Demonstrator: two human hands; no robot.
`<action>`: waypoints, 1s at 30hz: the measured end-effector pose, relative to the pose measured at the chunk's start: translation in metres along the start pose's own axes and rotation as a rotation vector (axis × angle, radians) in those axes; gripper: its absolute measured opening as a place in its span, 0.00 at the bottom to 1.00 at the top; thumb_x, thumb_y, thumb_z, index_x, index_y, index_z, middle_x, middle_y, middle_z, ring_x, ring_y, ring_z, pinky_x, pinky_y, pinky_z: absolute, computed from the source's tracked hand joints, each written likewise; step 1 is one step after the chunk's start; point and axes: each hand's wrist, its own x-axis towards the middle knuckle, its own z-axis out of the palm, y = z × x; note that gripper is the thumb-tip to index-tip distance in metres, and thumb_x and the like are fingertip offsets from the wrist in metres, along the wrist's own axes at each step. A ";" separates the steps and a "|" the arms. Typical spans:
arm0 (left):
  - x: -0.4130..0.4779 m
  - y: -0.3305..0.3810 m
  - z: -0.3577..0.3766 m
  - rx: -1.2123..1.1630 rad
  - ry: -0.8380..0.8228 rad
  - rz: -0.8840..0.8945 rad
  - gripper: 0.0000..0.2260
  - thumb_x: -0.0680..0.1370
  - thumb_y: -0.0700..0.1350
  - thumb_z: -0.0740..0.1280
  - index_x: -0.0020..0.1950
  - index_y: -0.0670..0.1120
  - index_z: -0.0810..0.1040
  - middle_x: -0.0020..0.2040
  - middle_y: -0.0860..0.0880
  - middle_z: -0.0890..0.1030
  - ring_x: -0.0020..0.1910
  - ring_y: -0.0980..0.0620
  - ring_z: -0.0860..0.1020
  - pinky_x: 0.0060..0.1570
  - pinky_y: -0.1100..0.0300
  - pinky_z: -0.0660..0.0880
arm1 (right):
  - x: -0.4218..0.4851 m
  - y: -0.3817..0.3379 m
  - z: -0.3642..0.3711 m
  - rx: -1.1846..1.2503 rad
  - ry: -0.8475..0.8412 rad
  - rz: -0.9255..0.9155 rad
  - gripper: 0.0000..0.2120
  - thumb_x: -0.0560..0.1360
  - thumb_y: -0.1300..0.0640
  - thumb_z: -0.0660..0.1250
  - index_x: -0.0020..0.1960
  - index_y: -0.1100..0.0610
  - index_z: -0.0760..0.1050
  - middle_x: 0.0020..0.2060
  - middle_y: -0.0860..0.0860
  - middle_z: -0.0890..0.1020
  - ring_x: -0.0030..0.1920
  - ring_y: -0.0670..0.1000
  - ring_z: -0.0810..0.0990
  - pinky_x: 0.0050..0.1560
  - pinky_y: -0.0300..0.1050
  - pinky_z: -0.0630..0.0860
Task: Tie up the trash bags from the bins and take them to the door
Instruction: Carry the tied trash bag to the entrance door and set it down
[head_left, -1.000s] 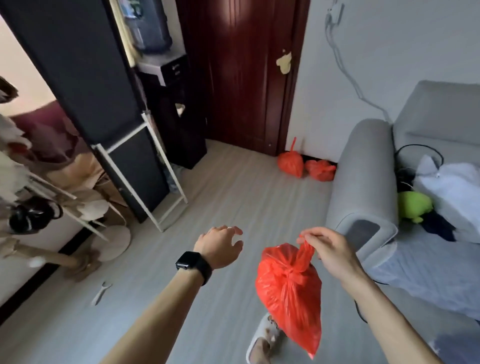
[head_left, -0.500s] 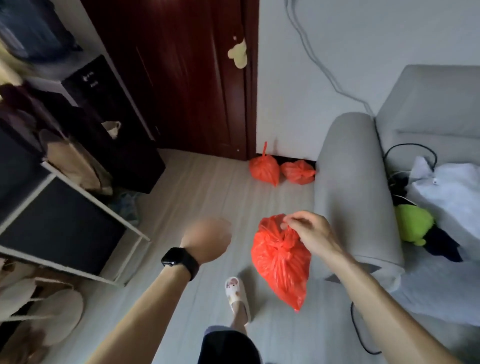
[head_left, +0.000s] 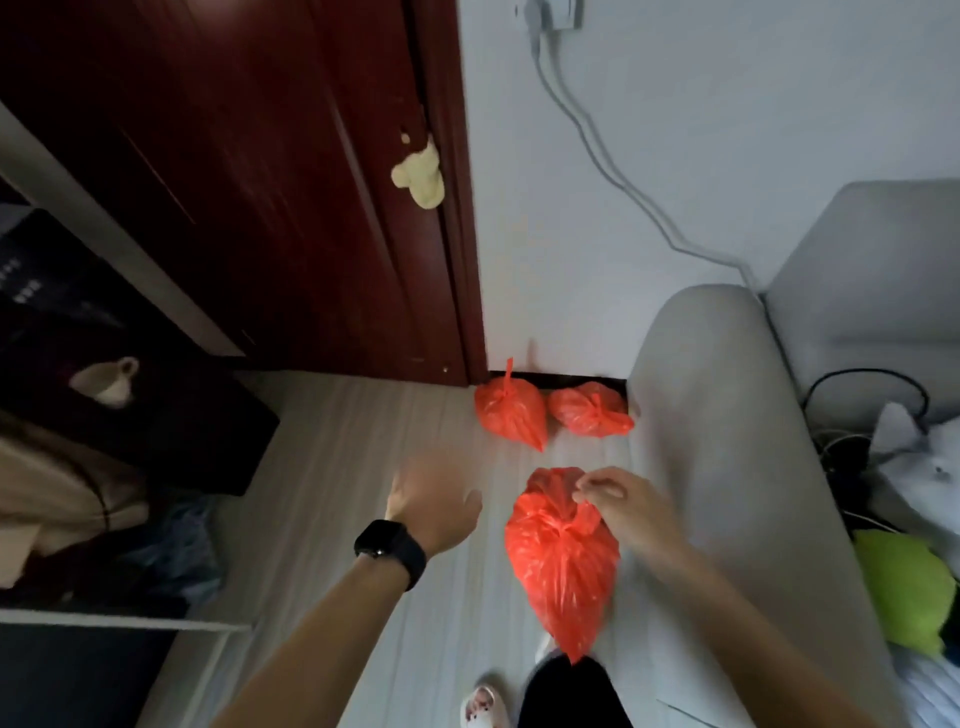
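Ahead of both hands stands the dark red door (head_left: 260, 182), and along the outer side of the right hand runs the grey sofa arm (head_left: 727, 415). The red bag (head_left: 563, 571) hangs in the air just under the right hand (head_left: 631, 506), which pinches the gathered plastic at its top between thumb and fingertips, right above the knot (head_left: 563, 527). The sack droops to a point below, clear of the floor. Beyond the hands, at the foot of the door frame, two tied red bags (head_left: 511, 415) lie side by side. The left hand (head_left: 431, 501), black watch (head_left: 389, 545) at the wrist, floats beside the carried bag with fingers loose, gripping nothing. To my eye the bag is light, since a fingertip pinch carries it, and soft and slack, so it will swing and sag. The film looks thin and slick, so the bunched neck at the knot is the safest hold, not the belly, which could stretch or tear.
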 end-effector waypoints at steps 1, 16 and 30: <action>0.030 0.002 -0.003 0.009 0.013 -0.003 0.21 0.78 0.55 0.59 0.72 0.58 0.68 0.74 0.53 0.67 0.74 0.49 0.62 0.73 0.49 0.59 | 0.030 -0.005 -0.001 -0.033 -0.026 0.001 0.06 0.71 0.54 0.73 0.39 0.44 0.80 0.41 0.40 0.85 0.47 0.45 0.82 0.49 0.40 0.73; 0.404 0.041 0.033 0.164 0.195 0.086 0.28 0.77 0.51 0.60 0.77 0.56 0.60 0.81 0.47 0.50 0.79 0.45 0.47 0.76 0.41 0.51 | 0.386 0.076 0.040 -0.275 -0.195 0.241 0.07 0.77 0.53 0.64 0.52 0.49 0.78 0.55 0.51 0.84 0.58 0.54 0.81 0.60 0.45 0.74; 0.671 -0.007 0.143 0.405 0.481 0.141 0.43 0.74 0.51 0.66 0.80 0.56 0.40 0.81 0.47 0.42 0.79 0.38 0.44 0.71 0.29 0.49 | 0.596 0.197 0.097 -0.518 -0.380 0.398 0.19 0.77 0.48 0.58 0.58 0.57 0.80 0.57 0.58 0.82 0.60 0.60 0.80 0.58 0.47 0.75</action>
